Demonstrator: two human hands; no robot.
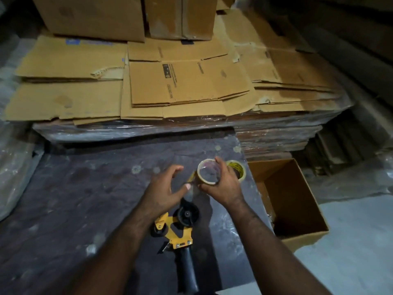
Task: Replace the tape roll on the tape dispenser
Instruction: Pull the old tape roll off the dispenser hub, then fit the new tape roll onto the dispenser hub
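Two bare forearms reach up from the bottom edge of the frame over a dark, plastic-covered work surface (63,188). Between them, low in the centre, lies a yellow metal tape dispenser with a black handle (180,233); its black hub shows bare, with no roll on it, and the handle points toward the bottom edge.

Just above the dispenser, the right hand (221,184) wraps its fingers and thumb around a near-empty tan cardboard tape core (207,172), holding it off the surface with its open end facing the camera. The left hand (163,192) sits just beside it with fingers spread and curled, its thumb tip close to the core; whether it touches the core or a strip of tape cannot be told.

Behind the right hand, partly hidden, a fuller roll of clear tape with a yellow inner core (239,169) rests on the surface near its right edge. Printing on that core is too small to read.

At lower right stands an open brown cardboard box (297,209). Flattened brown cardboard cartons (180,86) fill the upper half of the frame in stacks; black printed text and a blue label on them are blurred beyond reading.
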